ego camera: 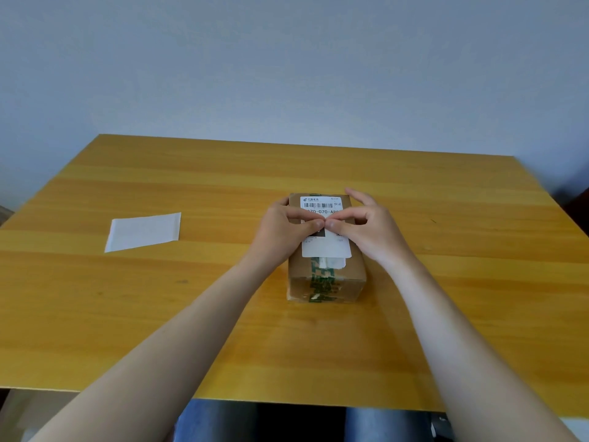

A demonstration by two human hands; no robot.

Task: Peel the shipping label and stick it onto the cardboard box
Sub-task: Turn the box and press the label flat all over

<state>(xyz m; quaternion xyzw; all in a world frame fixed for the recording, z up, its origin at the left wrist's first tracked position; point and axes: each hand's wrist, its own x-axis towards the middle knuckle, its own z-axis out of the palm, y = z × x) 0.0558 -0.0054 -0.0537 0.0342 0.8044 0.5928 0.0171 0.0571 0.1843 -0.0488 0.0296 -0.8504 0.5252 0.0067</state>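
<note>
On top of the box (325, 275), the label (322, 224) lies flat, both thumbs meeting at its middle and pressing down. The left hand (283, 231) and right hand (369, 231) hold nothing, fingers loosely spread over the box sides. Uneven pressing could trap bubbles or wrinkles; the backing (143, 231) lies well apart on the table (223, 330).

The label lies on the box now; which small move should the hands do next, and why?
Probably slide both thumbs outward: the left hand and right hand meet at the middle of the shipping label on the cardboard box, so its edges look not yet pressed.
</note>
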